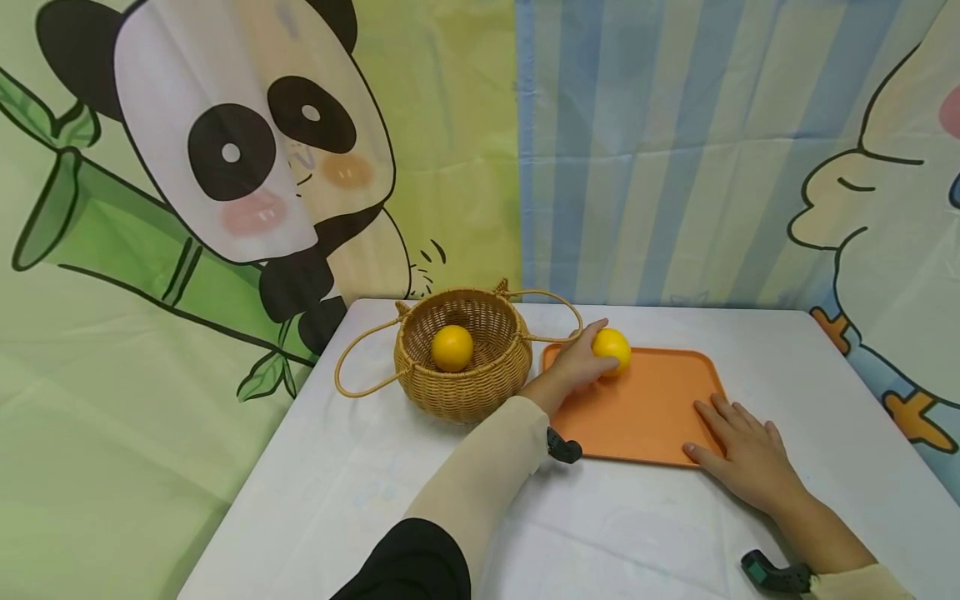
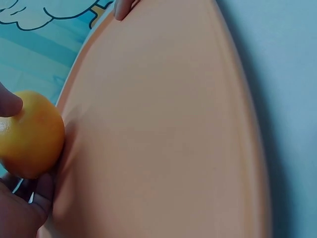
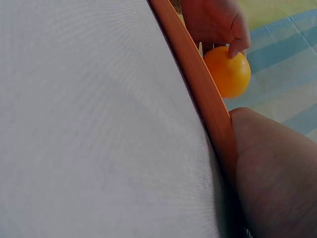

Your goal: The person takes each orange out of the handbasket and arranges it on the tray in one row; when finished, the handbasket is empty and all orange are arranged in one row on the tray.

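My left hand [image 1: 576,365] pinches a smooth, yellow-orange orange [image 1: 612,351] between thumb and fingers, over the far left part of an orange tray [image 1: 645,417]. In the left wrist view the thumb presses on one side of the orange [image 2: 33,136] and fingers lie on the other. A second orange [image 1: 452,348] lies inside a round wicker basket [image 1: 465,398], left of the tray. My right hand [image 1: 750,458] rests with spread fingers on the tray's right edge. The right wrist view shows part of this hand [image 3: 277,168] against the tray rim [image 3: 198,84].
The basket's two looped handles [image 1: 367,387] stick out sideways, the right one reaching near my left hand. A white-covered table [image 1: 600,525] lies under everything. Behind it hang a panda-print curtain [image 1: 442,167] and a striped one [image 1: 675,167].
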The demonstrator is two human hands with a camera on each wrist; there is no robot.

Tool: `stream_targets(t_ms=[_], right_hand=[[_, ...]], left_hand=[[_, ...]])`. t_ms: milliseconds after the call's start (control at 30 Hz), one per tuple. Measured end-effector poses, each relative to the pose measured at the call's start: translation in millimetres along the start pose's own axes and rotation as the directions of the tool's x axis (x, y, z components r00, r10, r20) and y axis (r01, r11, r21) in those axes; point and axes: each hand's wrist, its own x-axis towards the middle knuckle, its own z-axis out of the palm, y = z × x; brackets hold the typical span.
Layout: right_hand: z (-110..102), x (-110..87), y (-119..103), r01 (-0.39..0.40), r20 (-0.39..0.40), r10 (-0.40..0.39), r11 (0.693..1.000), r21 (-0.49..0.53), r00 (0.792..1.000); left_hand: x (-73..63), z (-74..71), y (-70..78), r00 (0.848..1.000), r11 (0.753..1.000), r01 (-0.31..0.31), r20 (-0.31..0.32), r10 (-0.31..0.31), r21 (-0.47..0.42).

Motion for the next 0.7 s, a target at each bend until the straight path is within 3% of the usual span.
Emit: stream_targets(t_ms=[700], right_hand=[[-2.1,-0.5,-2.2,-0.004,-0.007,0.004,1.0,-0.004,1.0]], left_hand=[[1.6,1.2,-2.2,1.0,1.0,-0.017,-0.012,0.016,-0.008]])
